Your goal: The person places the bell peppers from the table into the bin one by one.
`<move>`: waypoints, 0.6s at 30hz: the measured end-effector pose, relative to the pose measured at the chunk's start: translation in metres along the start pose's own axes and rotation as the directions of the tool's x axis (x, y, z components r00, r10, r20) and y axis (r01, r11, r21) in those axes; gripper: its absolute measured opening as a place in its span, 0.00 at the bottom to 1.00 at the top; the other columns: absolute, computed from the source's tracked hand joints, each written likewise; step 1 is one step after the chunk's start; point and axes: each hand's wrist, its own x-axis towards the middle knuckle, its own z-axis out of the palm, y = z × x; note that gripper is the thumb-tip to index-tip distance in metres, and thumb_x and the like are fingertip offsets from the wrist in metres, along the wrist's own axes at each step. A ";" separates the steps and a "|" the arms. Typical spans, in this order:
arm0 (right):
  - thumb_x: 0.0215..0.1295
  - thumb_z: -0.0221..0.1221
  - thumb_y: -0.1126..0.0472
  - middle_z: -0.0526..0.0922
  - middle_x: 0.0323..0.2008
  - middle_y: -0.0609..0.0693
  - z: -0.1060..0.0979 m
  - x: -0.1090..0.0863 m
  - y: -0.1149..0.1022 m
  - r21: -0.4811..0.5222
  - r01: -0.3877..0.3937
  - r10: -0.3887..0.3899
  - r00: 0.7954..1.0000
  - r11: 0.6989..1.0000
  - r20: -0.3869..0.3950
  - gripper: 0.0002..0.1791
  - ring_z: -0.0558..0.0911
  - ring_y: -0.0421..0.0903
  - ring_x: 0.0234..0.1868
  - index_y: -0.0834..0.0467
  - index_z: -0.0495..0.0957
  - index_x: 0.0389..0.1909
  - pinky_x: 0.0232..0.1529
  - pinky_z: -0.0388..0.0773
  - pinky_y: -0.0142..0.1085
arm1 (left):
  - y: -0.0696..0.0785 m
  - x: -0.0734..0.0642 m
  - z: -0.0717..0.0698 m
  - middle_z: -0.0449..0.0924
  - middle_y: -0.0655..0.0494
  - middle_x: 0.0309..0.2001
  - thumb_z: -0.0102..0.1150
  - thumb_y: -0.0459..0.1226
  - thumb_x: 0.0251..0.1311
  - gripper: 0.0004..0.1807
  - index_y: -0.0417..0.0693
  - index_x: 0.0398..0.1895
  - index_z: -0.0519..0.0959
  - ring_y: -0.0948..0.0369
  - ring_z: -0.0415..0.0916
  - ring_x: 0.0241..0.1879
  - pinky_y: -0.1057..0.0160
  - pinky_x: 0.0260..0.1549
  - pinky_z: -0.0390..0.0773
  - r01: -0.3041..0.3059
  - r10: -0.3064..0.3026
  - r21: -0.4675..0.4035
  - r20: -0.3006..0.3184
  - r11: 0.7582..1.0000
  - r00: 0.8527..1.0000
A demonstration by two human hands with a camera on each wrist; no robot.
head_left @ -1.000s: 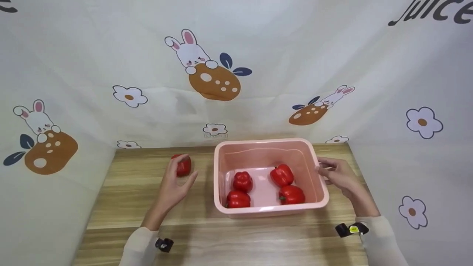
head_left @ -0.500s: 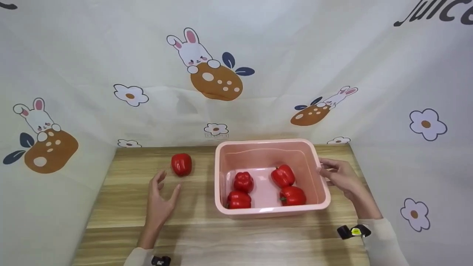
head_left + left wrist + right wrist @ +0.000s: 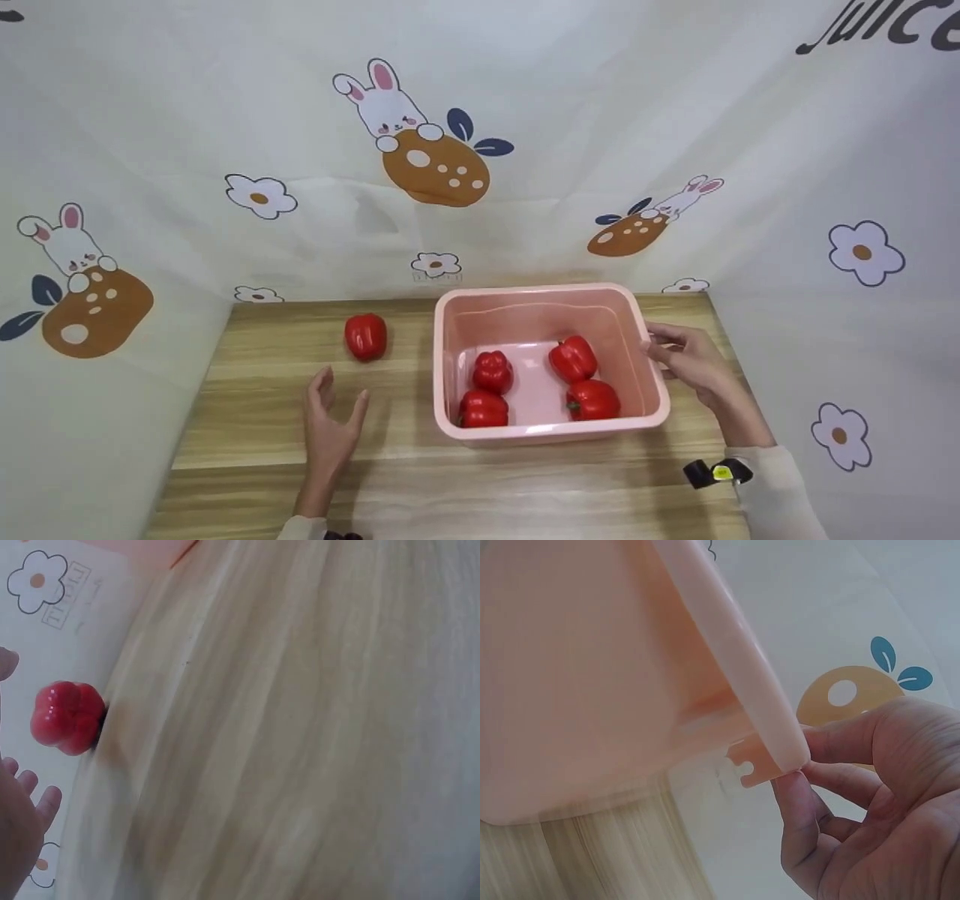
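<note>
A pink plastic basin [image 3: 547, 431] stands at the middle right of the table, with several red bell peppers [image 3: 574, 358] lying in it in two pairs. My right hand [image 3: 694, 360] pinches the basin's right rim between thumb and fingers, plainly seen in the right wrist view. Left of the basin, one more red bell pepper [image 3: 366, 337] rests on the table. Just nearer than that pepper, my left hand [image 3: 330, 435] hovers with thumb and fingers spread, holding nothing. In the left wrist view the fingers [image 3: 46, 806] are apart from the lone pepper.
The wood-grain table [image 3: 270, 405] lies under everything. A pale cloth [image 3: 525, 217] printed with rabbits and flowers rises behind it and along both sides. Each wrist carries a black strap [image 3: 716, 472].
My left hand has drawn back from beside the lone pepper, toward me and slightly left. The pepper stays on the table. My right hand keeps its hold on the basin.
</note>
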 end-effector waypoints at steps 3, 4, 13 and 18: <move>0.71 0.60 0.62 0.78 0.53 0.68 0.001 0.001 -0.001 0.001 -0.002 0.002 1.000 1.000 -0.001 0.28 0.85 0.39 0.40 0.66 0.69 0.69 0.39 0.88 0.41 | -0.004 0.005 0.002 0.64 0.41 0.72 0.71 0.39 0.59 0.43 0.42 0.73 0.59 0.45 0.62 0.74 0.42 0.72 0.64 0.015 -0.015 -0.002 0.002 1.000 1.000; 0.71 0.59 0.62 0.78 0.53 0.68 0.001 0.000 0.000 0.002 -0.004 0.004 1.000 1.000 -0.004 0.28 0.85 0.39 0.40 0.66 0.69 0.69 0.39 0.88 0.41 | -0.005 0.009 0.004 0.64 0.40 0.72 0.71 0.39 0.59 0.43 0.41 0.73 0.58 0.44 0.62 0.74 0.42 0.72 0.64 0.019 -0.020 0.005 0.010 1.000 1.000; 0.71 0.59 0.61 0.77 0.55 0.69 0.001 0.001 0.000 0.006 -0.014 0.014 1.000 1.000 -0.003 0.29 0.85 0.40 0.42 0.64 0.68 0.70 0.40 0.88 0.41 | -0.012 0.032 0.015 0.64 0.42 0.72 0.71 0.42 0.59 0.43 0.42 0.73 0.59 0.45 0.62 0.73 0.43 0.73 0.63 0.035 -0.035 0.021 0.039 0.999 0.999; 0.71 0.59 0.60 0.78 0.55 0.68 0.000 0.001 0.000 0.000 -0.017 0.017 1.000 1.000 0.000 0.29 0.85 0.39 0.41 0.65 0.68 0.70 0.39 0.88 0.41 | -0.015 0.041 0.018 0.65 0.42 0.71 0.72 0.43 0.58 0.44 0.42 0.72 0.59 0.46 0.62 0.73 0.43 0.72 0.65 0.013 -0.015 0.043 0.046 0.999 0.999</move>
